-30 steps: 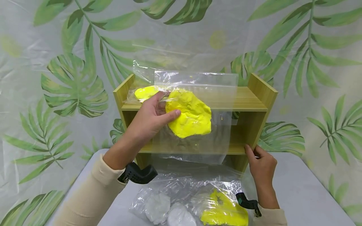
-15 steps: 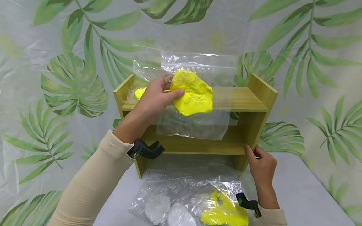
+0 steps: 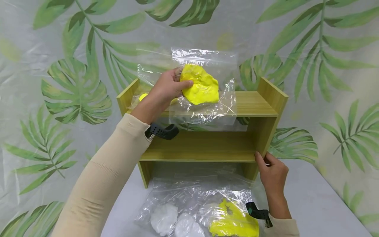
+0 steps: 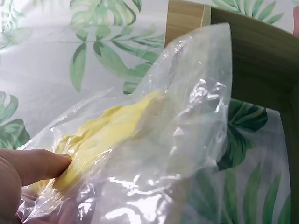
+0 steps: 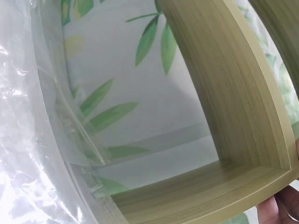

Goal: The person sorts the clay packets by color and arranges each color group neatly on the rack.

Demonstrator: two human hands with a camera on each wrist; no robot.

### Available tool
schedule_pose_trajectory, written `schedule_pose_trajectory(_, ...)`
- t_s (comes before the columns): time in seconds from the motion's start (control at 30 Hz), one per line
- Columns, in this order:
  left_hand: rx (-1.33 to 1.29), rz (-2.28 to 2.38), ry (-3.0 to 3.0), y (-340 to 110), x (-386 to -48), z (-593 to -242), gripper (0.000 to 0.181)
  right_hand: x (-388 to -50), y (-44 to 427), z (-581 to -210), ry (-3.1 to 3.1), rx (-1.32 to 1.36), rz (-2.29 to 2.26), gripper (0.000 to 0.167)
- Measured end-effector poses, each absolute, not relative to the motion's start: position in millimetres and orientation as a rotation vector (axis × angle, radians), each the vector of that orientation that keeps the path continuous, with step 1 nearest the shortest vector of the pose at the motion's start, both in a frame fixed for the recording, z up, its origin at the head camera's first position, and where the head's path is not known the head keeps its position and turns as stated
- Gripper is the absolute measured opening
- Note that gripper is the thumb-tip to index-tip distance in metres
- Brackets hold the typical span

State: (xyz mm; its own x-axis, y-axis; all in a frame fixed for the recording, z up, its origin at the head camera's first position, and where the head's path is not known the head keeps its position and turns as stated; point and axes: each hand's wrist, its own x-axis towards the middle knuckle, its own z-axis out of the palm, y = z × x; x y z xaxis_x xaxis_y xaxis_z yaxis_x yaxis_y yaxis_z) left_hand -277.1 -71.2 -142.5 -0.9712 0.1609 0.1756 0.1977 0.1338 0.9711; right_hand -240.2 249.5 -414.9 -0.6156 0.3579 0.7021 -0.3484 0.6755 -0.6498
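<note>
My left hand (image 3: 165, 90) pinches a clear zip bag with a flat yellow clay lump (image 3: 201, 86) inside, held up in front of the wooden shelf's top board (image 3: 254, 103). In the left wrist view the thumb of that hand (image 4: 32, 168) presses on the yellow lump (image 4: 112, 128) through the plastic. My right hand (image 3: 273, 174) grips the lower right side of the shelf near its middle board (image 3: 201, 152); in the right wrist view its fingers (image 5: 275, 210) show under the board's corner (image 5: 233, 186).
On the table (image 3: 311, 194), before the shelf, lie clear bags with white lumps (image 3: 164, 219) and a yellow lump (image 3: 234, 222). Another bagged yellow piece (image 3: 143, 96) rests at the top board's left end, partly behind the left arm. A leaf-patterned sheet (image 3: 118, 19) hangs behind.
My left hand has raised the bag with the yellow lump from in front of the shelf's middle to the level of its top board. The right hand has kept its grip on the shelf.
</note>
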Motion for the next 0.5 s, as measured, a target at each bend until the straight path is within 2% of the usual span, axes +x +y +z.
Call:
schedule_pose_trajectory(0.33, -0.241, -1.721, -2.564, -75, -298, -139, 0.079, -241, 249, -417, -2.011, -0.015, 0.981, 0.021)
schedule_pose_trajectory(0.5, -0.220, -1.514, -2.670, -74, -301, -138, 0.076, -241, 250, -415, -2.005, -0.010, 0.974, 0.020)
